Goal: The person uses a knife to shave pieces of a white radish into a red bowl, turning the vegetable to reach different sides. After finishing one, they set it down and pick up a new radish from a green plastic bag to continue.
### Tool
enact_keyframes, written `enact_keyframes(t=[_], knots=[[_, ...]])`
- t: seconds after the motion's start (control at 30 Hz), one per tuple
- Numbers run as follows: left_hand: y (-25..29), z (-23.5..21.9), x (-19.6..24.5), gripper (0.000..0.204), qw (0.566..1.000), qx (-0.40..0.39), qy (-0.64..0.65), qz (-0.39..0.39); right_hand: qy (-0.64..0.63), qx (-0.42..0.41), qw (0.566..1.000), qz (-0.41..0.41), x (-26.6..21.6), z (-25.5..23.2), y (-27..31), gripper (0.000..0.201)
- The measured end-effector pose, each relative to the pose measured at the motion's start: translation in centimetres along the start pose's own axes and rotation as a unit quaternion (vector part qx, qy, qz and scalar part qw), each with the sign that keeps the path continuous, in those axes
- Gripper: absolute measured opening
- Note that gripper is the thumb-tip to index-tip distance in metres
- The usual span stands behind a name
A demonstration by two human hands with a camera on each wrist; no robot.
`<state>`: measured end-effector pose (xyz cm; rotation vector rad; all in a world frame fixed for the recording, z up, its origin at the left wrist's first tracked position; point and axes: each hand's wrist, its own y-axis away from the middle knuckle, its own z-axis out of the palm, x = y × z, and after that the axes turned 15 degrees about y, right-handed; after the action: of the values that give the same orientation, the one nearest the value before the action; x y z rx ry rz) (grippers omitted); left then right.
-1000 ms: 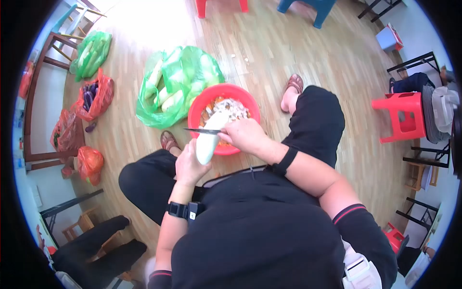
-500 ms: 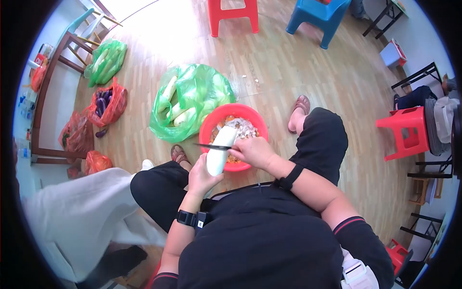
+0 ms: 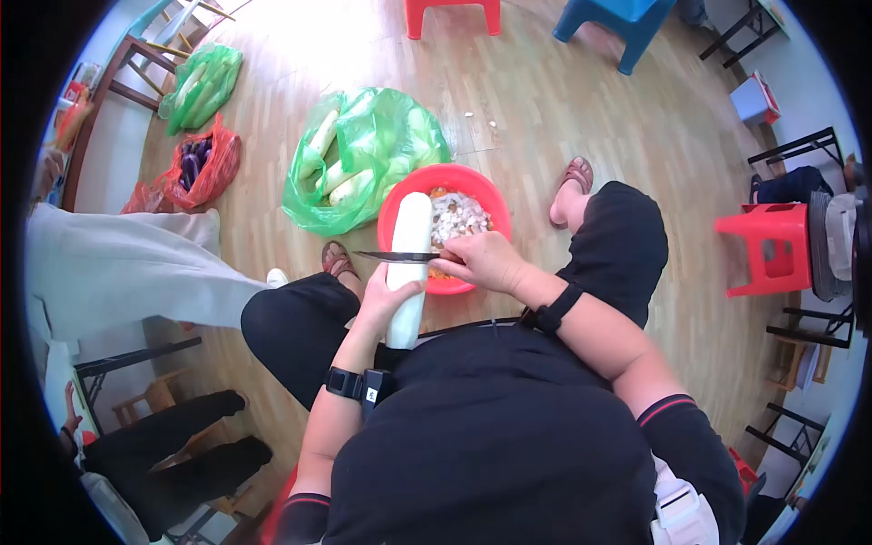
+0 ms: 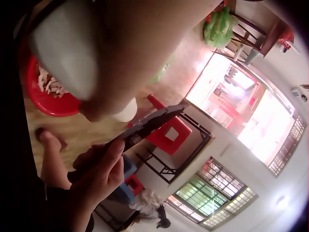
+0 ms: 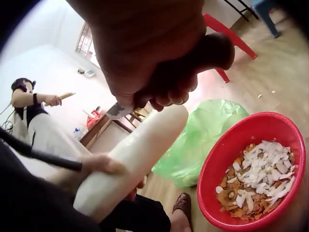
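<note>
A long, peeled white radish (image 3: 412, 222) stands lengthwise in front of the person's body, its far end over the red basin (image 3: 495, 195). Around its near half, the left hand (image 3: 381, 298) holds it with thumb and fingers. The right hand (image 3: 489, 262) grips the brown handle of a knife (image 3: 381, 256), whose dark blade lies crosswise over the radish in the head view. In the right wrist view the blade is close above the radish's far half, and the basin holds white shavings (image 5: 270, 166) on orange-brown peelings (image 5: 236, 205).
A green bag (image 3: 363, 154) of long pale vegetables lies beyond the basin. Another green bag (image 3: 202, 86) and a red bag of eggplants (image 3: 204, 168) are farther left. A person in light trousers (image 3: 145, 268) stands close on the left. Red (image 3: 781, 245) and blue (image 3: 618, 27) stools stand around.
The radish has swung from a tilted to a more lengthwise position, showing more of its length, and the knife stays across it. A person in light trousers has come in on the left.
</note>
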<state>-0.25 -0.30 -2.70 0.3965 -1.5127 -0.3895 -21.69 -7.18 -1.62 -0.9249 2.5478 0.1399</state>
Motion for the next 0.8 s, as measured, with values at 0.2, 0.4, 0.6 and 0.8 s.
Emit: enact_keyframes(t=[0.2,0.4,0.6,0.8], knots=[[0.5,0.1,0.8,0.056,0.985,-0.066,0.150,-0.047,-0.032,0.029,0.993,0.110,3.6,0.3,-1.3,0.036],[0.5,0.1,1.1,0.051,0.962,-0.081,0.235,-0.109,-0.079,0.044,0.994,0.062,1.7,-0.6,-0.6,0.037],[1.3,0.2,1.8,0.052,0.914,-0.107,0.368,-0.131,-0.087,0.046,0.995,0.013,0.6,-0.2,-0.4,0.037],[1.5,0.0,2.0,0.057,0.879,-0.174,0.430,-0.110,-0.115,0.110,0.976,0.152,3.5,-1.0,-1.7,0.036]])
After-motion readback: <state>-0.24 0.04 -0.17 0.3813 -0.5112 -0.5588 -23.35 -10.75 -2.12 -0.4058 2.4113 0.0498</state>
